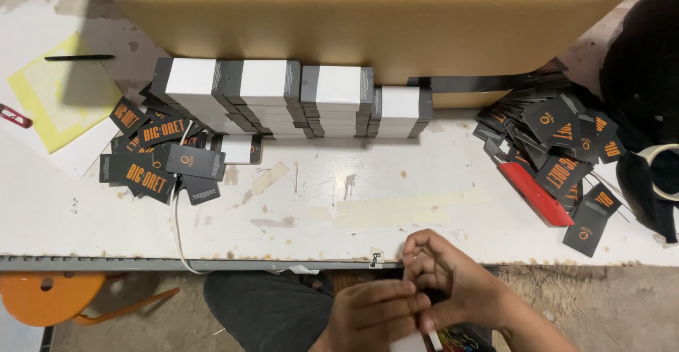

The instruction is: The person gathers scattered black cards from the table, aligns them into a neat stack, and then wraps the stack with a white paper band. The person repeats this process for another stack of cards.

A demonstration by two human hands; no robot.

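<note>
1. both hands are working together at the bottom centre of the frame, just below the front edge of the white worktop [396,224].
2. left hand [373,314] is curling its fingers inward, closed around a small white-and-dark item [414,341] that is mostly hidden; only a pale corner is showing at the bottom edge.
3. right hand [453,288] is lying against the left, fingers bent and pinching at the same item; how firm the grip is, cannot tell.
4. four stacks of white-topped dark-edged boxes [297,97] are standing in a row at upper centre, touching the wall of a large cardboard carton [368,26] behind them.
5. a heap of black tags with orange print [155,157] is lying at the left, just beside the leftmost stack.
6. a second heap of black tags [566,147] is lying at the right, with a red utility knife [534,193] resting at its lower edge.
7. a yellow sheet [60,94] is lying at upper left.
8. a white cable [177,224] is running from the left heap over the worktop edge.
9. an orange stool [67,299] is showing at lower left.
10. a roll of tape [661,168] is sitting at the far right edge.
</note>
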